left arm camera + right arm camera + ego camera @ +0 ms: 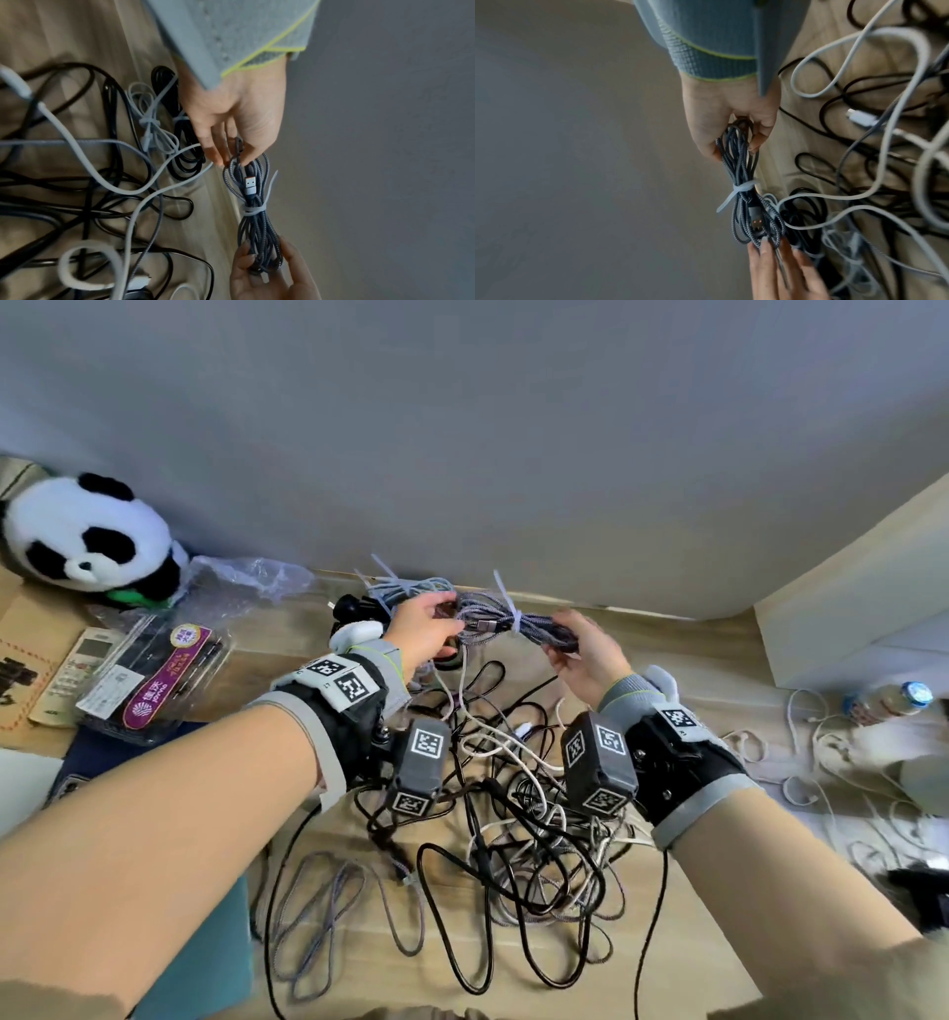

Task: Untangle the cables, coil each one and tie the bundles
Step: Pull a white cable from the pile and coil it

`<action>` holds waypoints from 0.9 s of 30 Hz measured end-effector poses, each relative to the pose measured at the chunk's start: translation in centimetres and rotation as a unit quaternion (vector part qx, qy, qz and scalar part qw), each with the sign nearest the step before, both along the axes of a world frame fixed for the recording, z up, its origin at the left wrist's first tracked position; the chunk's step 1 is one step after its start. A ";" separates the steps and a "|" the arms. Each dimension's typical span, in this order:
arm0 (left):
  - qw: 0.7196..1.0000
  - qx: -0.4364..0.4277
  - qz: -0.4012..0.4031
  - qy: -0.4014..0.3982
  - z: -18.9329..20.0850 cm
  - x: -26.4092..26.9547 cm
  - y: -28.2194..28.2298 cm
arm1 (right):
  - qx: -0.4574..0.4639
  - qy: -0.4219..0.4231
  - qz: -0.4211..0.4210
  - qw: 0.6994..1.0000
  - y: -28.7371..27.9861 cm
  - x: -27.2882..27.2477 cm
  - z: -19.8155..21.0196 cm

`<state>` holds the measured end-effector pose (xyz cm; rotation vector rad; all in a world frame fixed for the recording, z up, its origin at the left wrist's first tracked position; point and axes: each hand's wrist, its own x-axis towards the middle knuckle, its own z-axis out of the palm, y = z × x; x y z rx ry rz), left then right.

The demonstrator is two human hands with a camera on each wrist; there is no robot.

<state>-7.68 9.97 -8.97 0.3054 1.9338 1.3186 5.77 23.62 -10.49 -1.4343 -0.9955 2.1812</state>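
Nearest you, a loose tangle of cables (513, 839) sprawls on the worktop (693, 891), black, white and braided strands crossing. Just beyond the tangle and raised above it, your hands hold a coiled grey braided bundle (506, 624) cinched by a white zip tie (508, 603). Your left hand (423, 626) pinches one end between its fingertips; your right hand (585, 654) curls round the other. Behind the bundle, beside the wall, lie two more tied bundles (164, 123).
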 end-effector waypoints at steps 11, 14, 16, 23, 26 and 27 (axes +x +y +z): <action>0.998 0.004 0.005 -0.060 -3.7 -1.7 4.3 | -0.031 0.013 -0.014 0.999 4.6 -4.2 -3.7; 0.999 -0.001 -0.009 -0.044 -4.5 -2.0 3.8 | -0.025 0.015 0.003 1.000 4.7 -3.9 -4.2; 0.999 0.001 -0.014 -0.031 -4.5 -2.2 3.3 | -0.012 -0.016 0.010 1.000 4.5 -3.6 -4.2; 0.999 -0.013 -0.032 0.004 -2.8 -1.2 0.2 | -0.021 -0.112 0.077 0.991 1.3 -0.9 -2.4; 0.999 -0.032 -0.035 0.006 -2.8 -0.1 -1.2 | -0.021 -0.137 0.233 0.963 -1.2 0.6 -1.5; 0.999 -0.039 -0.035 0.006 -2.8 0.4 -1.8 | -0.019 -0.142 0.272 0.952 -2.1 1.1 -1.4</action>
